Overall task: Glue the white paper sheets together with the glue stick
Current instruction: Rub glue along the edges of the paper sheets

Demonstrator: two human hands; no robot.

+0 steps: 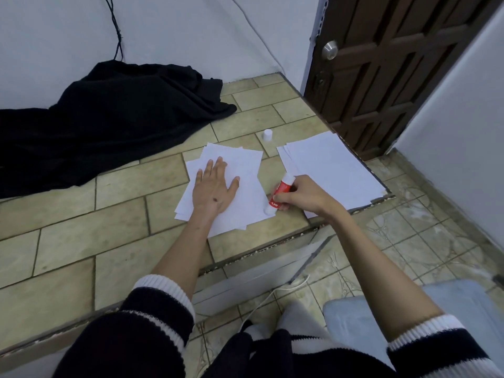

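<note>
Glue stick (278,194) pressed to the paper stack's (242,186) right edge

The stack is pinned by the left hand (214,188), spread flat; the stick is pinched in the right hand (302,196) at its three o'clock.

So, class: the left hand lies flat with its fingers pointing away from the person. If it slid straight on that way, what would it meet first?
The left hand would first cross the far edge of the paper pile under it, then bare floor tiles. Beyond that, probably the black cloth, though depth is unclear.
</note>
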